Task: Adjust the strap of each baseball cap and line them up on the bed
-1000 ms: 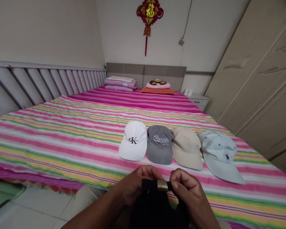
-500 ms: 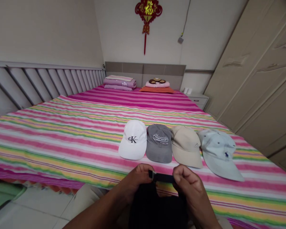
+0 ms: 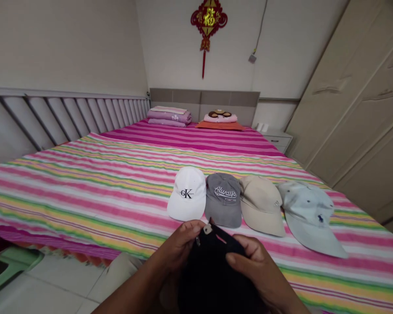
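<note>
Both my hands hold a black cap (image 3: 212,274) low in front of me, above the near edge of the bed. My left hand (image 3: 180,246) pinches its back strap by the small metal buckle (image 3: 207,228). My right hand (image 3: 252,266) grips the cap's right side. On the striped bedspread (image 3: 85,192) just beyond lie a white cap (image 3: 187,194), a grey cap (image 3: 223,199), a beige cap (image 3: 262,205) and a pale blue cap (image 3: 311,216), side by side in a row.
Folded purple bedding (image 3: 168,117) and a pink pillow (image 3: 220,117) lie at the headboard. A slatted rail (image 3: 68,115) runs along the bed's left side. A wardrobe (image 3: 360,117) stands at the right, a nightstand (image 3: 277,138) beside it, a green stool (image 3: 9,266) on the floor.
The cap's strap, held level between both hands before, now tilts up to the left with the buckle at my left fingers. My right hand has dropped to the cap's side.
</note>
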Tool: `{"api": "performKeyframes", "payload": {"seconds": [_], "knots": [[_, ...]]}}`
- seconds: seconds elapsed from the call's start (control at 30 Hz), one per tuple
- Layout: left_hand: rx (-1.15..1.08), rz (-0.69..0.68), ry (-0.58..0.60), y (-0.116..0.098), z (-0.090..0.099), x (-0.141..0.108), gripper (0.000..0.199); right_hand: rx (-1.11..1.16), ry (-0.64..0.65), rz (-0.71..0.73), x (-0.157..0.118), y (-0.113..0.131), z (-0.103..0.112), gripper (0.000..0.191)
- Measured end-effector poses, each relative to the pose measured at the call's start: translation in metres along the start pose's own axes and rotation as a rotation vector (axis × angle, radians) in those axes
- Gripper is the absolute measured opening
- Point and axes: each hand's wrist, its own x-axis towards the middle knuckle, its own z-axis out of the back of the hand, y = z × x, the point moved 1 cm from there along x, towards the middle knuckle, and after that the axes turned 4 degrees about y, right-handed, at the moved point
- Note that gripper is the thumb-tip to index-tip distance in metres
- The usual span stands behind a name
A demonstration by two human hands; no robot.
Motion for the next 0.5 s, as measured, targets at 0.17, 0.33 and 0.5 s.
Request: {"api": "performKeyframes", "payload": {"seconds": [0.17,0.33,0.5], "knots": [[0.193,0.282,0.138,0.011,0.037,-0.019,0.029,0.248,-0.162,0.21,0.015,0.007,-0.001,0.023],[0.082,0.057,-0.253,0.012,0.074,-0.039,0.014,0.215,-0.22,0.173,0.042,0.001,0.015,0.024],[-0.131,-0.312,-0.659,-0.035,0.115,-0.058,0.02,0.303,-0.348,0.006,0.074,-0.033,0.035,0.044]]}}
